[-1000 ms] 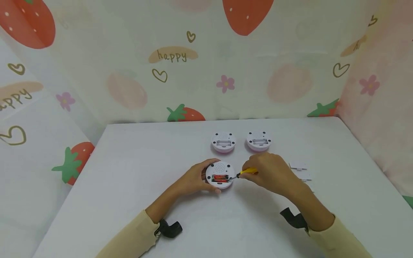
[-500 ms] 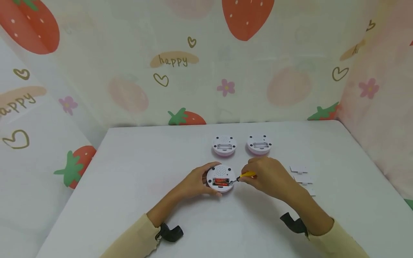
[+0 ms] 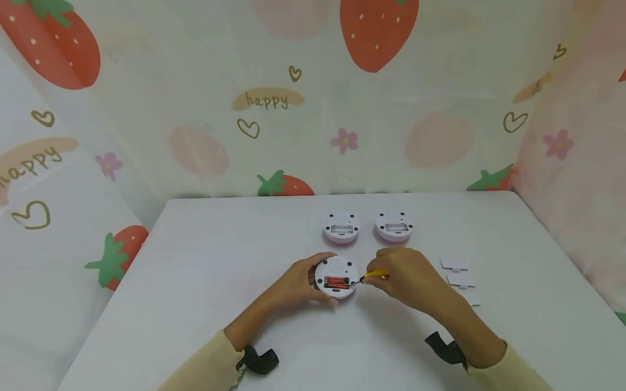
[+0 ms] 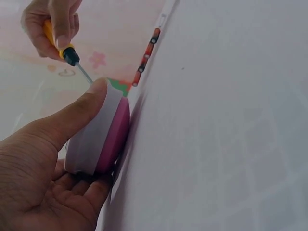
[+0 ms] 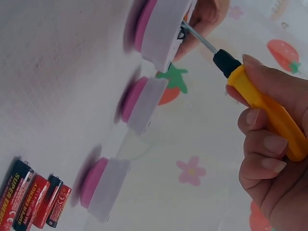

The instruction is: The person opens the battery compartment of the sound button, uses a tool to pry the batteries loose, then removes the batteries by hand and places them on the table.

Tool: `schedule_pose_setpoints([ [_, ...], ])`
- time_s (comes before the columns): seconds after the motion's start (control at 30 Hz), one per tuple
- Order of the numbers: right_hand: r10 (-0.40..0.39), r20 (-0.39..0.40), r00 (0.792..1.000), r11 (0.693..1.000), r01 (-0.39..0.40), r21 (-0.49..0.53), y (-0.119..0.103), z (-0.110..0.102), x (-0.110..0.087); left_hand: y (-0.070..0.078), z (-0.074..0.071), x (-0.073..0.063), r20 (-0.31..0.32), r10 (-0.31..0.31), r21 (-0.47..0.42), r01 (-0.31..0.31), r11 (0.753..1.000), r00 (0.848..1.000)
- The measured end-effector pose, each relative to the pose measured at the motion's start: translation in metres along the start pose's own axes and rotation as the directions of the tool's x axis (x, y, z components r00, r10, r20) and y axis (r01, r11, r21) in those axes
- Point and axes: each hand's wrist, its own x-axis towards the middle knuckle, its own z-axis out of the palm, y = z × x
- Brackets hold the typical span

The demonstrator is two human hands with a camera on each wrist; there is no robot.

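Observation:
My left hand (image 3: pixel 295 283) grips a round white device with a pink lower part (image 4: pixel 108 132) by its side, thumb over the near rim. The device's flat white face (image 3: pixel 336 264) is turned up, with dark round feet and a dotted patch of holes. Two red batteries (image 3: pixel 336 282) lie in its uncovered battery compartment. My right hand (image 3: pixel 408 279) holds a screwdriver with a yellow handle (image 5: pixel 269 115) and black collar. Its metal shaft (image 5: pixel 202 38) reaches into the right end of the compartment, beside the battery ends; the tip itself is hidden in the right wrist view.
Behind stand two similar devices, one left (image 3: pixel 341 234) and one right (image 3: pixel 394 234), with bare compartments. Several small white covers (image 3: pixel 461 279) lie right of my right hand. Several loose AAA batteries (image 5: pixel 31 197) lie on the white table (image 3: pixel 235 239), hidden in the head view.
The whole head view has shifted down a little as the camera tilted up. Both hands keep their holds, and the screwdriver stays at the compartment's right end.

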Motion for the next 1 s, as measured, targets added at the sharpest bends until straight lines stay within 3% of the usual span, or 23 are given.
schedule_pose_setpoints([
  [0.3,-0.013,-0.005,1.000,1.000,0.013,0.012,0.002,0.002,0.002,0.001,0.000,0.000,-0.005,-0.006,-0.015,0.006,1.000,1.000],
  [0.5,0.019,0.014,1.000,0.990,-0.021,0.138,0.022,0.008,0.006,-0.002,-0.001,0.004,-0.001,-0.003,-0.038,0.002,0.999,1.000],
  [0.73,0.027,0.032,0.999,0.966,-0.035,0.257,0.030,0.009,0.007,-0.003,-0.001,0.003,-0.006,0.009,0.005,-0.009,1.000,1.000],
  [1.0,0.059,0.043,0.997,0.946,-0.070,0.315,0.033,0.009,0.007,0.001,-0.001,0.002,0.001,0.001,-0.017,-0.001,1.000,1.000],
])
